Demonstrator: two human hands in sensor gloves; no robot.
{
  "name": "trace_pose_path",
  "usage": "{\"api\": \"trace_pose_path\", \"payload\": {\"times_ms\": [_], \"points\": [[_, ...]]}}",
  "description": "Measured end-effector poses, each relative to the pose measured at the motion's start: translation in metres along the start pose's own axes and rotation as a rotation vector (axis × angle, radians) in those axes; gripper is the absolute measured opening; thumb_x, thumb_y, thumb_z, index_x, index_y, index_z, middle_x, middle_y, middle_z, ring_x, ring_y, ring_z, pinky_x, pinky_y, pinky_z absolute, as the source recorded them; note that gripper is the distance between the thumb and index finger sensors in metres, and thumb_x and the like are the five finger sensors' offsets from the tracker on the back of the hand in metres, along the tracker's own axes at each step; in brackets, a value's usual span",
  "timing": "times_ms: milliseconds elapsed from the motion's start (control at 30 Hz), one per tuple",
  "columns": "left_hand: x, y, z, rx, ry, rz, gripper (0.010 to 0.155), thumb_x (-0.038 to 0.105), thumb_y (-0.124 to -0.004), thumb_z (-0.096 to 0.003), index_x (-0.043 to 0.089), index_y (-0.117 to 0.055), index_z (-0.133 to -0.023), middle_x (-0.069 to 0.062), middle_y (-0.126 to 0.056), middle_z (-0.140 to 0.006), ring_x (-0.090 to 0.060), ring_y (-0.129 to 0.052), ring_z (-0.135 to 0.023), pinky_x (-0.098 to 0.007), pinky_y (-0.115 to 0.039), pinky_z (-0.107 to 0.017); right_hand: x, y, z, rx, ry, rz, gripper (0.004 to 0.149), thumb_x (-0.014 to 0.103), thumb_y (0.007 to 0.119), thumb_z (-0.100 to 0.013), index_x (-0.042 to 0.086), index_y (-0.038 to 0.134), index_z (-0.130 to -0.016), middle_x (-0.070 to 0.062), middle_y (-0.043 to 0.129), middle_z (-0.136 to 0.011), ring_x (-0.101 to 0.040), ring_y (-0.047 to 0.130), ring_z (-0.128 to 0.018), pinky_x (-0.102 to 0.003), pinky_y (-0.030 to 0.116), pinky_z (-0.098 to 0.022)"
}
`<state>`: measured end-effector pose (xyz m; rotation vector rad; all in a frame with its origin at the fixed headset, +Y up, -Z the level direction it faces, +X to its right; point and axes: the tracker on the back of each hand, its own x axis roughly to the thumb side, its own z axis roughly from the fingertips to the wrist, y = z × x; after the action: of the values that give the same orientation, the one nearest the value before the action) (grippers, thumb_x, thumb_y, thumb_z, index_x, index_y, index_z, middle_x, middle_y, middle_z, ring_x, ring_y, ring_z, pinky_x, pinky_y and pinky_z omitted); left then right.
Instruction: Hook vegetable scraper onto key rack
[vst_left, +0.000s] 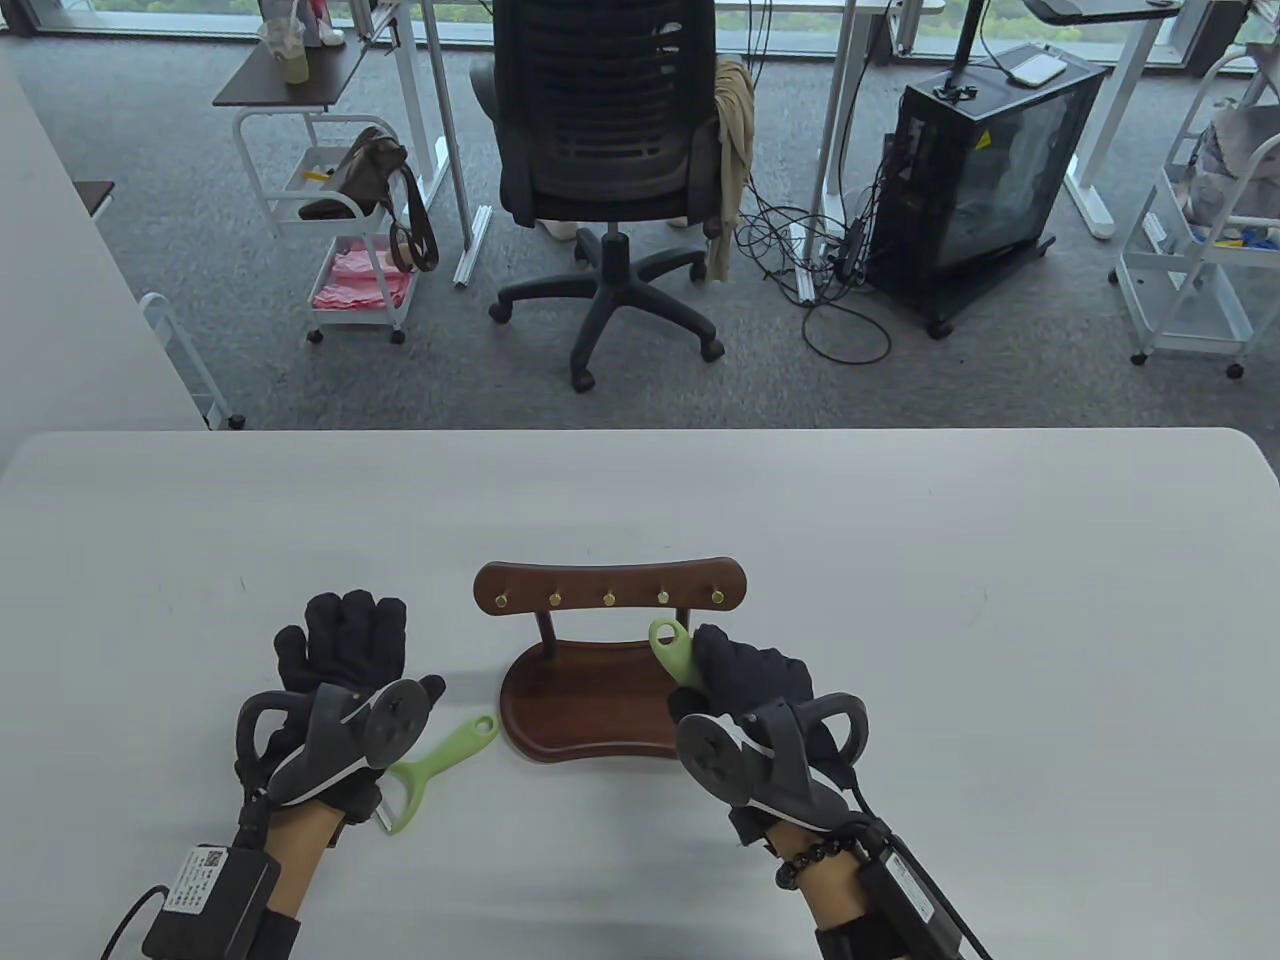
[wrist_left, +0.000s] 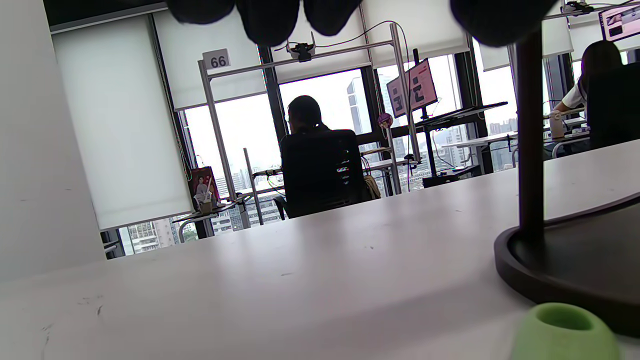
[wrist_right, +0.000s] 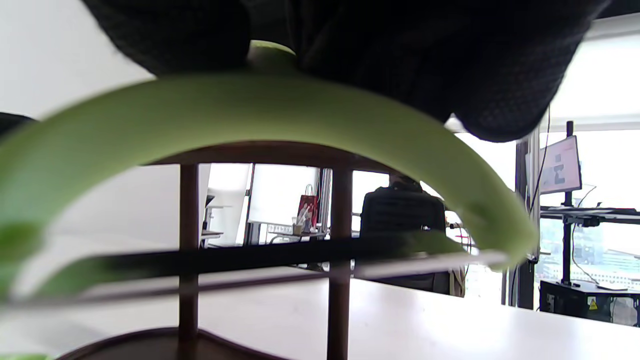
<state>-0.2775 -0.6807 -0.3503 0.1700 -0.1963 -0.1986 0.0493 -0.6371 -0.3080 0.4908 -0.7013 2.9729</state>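
A dark wooden key rack (vst_left: 610, 585) with several brass pegs stands on an oval base (vst_left: 590, 705) mid-table. My right hand (vst_left: 745, 685) grips a green vegetable scraper (vst_left: 672, 648), its looped handle end pointing up just below the rack's right pegs, apart from them. In the right wrist view the scraper's green arched head (wrist_right: 280, 115) and its blade fill the frame in front of the rack's posts (wrist_right: 189, 240). A second green scraper (vst_left: 440, 765) lies on the table beside my left hand (vst_left: 345, 650), which rests on the table with fingers extended. Its handle loop shows in the left wrist view (wrist_left: 562, 332).
The white table's far edge (vst_left: 620, 432) runs across the view. Beyond it stand an office chair (vst_left: 605, 150), carts and a black computer case (vst_left: 985, 170). The rack's base and post show in the left wrist view (wrist_left: 530, 150).
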Motion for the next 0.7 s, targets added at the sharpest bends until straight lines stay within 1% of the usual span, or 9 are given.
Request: {"api": "trace_pose_path", "payload": {"times_ms": [167,333,700], "points": [[0.000,0.000,0.000,0.001,0.001,0.001,0.083,0.059,-0.060,-0.0556,0.005,-0.041,-0.116,-0.032,-0.041,-0.117,-0.063,-0.044,-0.106,-0.080,-0.042,-0.069,0.004,0.002,-0.008,-0.026,0.048,0.004,0.068,0.044,0.084,-0.048,-0.007,0.076,-0.092,-0.014,0.096,-0.072,-0.028,0.105,-0.053,-0.057,0.092,-0.049],[0.000,0.001,0.000,0.003,0.004,0.005,0.082,0.059,-0.060,-0.0557,0.006,-0.041,-0.116,-0.032,-0.041,-0.117,-0.063,-0.043,-0.106,-0.079,-0.042,-0.069,0.003,0.007,-0.014,-0.016,0.082,0.026,0.067,0.044,0.084,-0.048,-0.007,0.077,-0.092,-0.014,0.096,-0.071,-0.028,0.105,-0.052,-0.057,0.093,-0.048],[-0.001,0.001,-0.001,0.004,0.009,0.012,0.083,0.059,-0.060,-0.0557,0.005,-0.041,-0.116,-0.032,-0.041,-0.117,-0.063,-0.043,-0.106,-0.079,-0.042,-0.069,0.007,0.018,-0.020,0.003,0.099,0.057,0.065,0.043,0.085,-0.048,-0.005,0.078,-0.091,-0.015,0.097,-0.070,-0.027,0.106,-0.051,-0.056,0.094,-0.046]]}}
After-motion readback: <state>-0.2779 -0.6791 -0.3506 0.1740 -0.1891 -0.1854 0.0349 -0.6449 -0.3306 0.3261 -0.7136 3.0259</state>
